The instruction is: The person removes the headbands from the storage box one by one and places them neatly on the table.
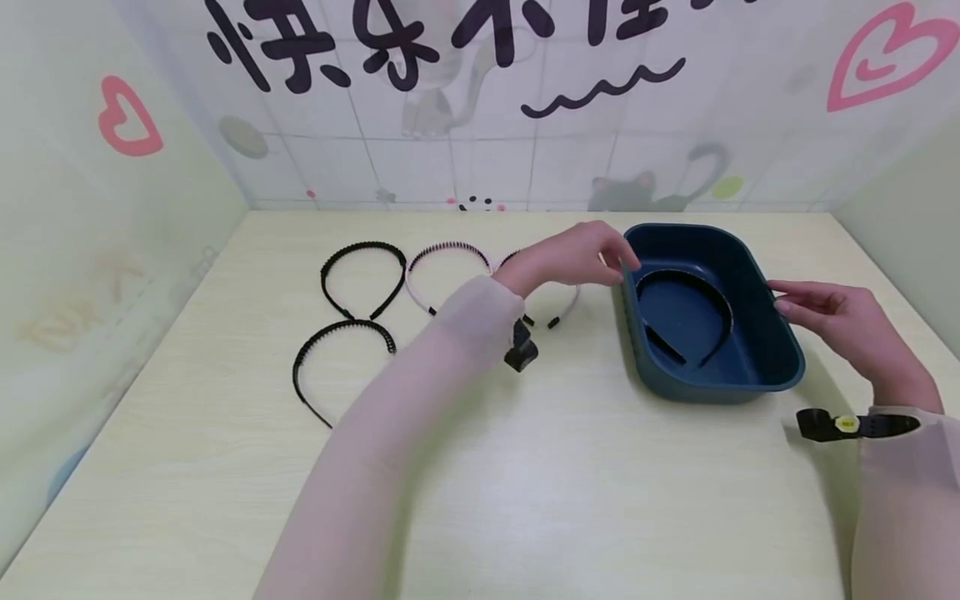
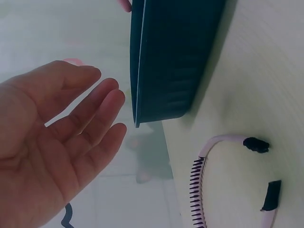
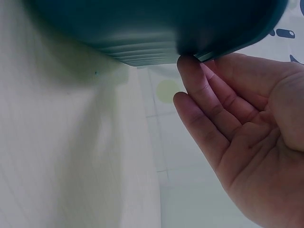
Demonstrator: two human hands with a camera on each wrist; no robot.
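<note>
A dark blue plastic basin point(image 1: 705, 395) stands on the right half of the table, with one black headband point(image 1: 693, 280) lying inside. My right hand point(image 1: 851, 325) pinches the basin's right rim, thumb on top and fingertips point(image 3: 191, 71) against the outer wall. Beside the left rim hovers my left hand point(image 1: 577, 254), its fingers loosely bent and holding nothing; the left wrist view shows a gap between the fingertips and the basin wall point(image 2: 171, 71). Under the left forearm lies a pink headband with black teeth and black tips point(image 2: 198, 190), partly hidden in the head view.
Left of the forearm lie another pink toothed headband point(image 1: 450, 246), a black headband point(image 1: 363, 245) and a lower black headband point(image 1: 298, 371), partly covered by the sleeve. A printed backdrop point(image 1: 480, 167) rises behind the table point(image 1: 570, 483), with side walls left and right.
</note>
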